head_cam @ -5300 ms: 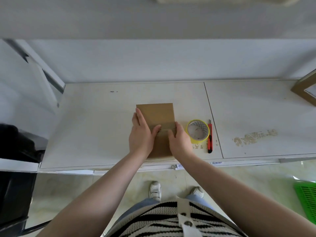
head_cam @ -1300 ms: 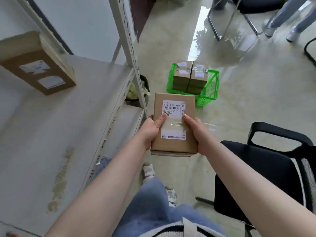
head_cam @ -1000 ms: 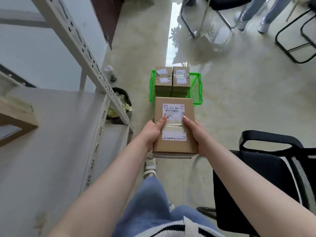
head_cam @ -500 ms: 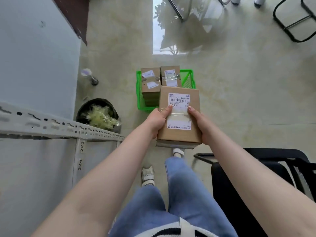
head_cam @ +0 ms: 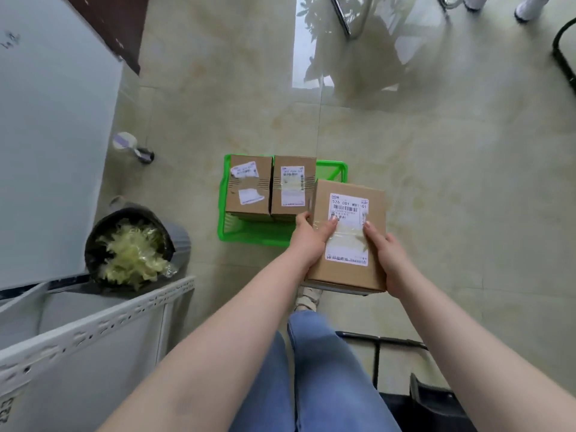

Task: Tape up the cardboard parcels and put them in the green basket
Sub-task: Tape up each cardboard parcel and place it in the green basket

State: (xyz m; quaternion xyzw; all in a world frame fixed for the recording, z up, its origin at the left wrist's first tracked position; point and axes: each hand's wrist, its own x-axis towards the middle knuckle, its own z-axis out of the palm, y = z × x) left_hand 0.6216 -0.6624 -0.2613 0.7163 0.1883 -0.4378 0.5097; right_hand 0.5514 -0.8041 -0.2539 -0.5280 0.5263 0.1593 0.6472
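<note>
Now both hands are gripping a brown cardboard parcel, left hand and right hand curling around its sides; clear tape is crossing its white barcode label. It is hovering just right of the green basket, which is holding two parcels.

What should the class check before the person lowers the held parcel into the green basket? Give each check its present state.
1. Both hands hold the parcel: left hand, right hand: ok.
2. Tape across the parcel's top: ok.
3. Tape on its underside: cannot tell.
4. Free room in the basket right of the two boxes: ok.
5. Parcel fully over that gap: not ok, it overhangs the right rim.
</note>
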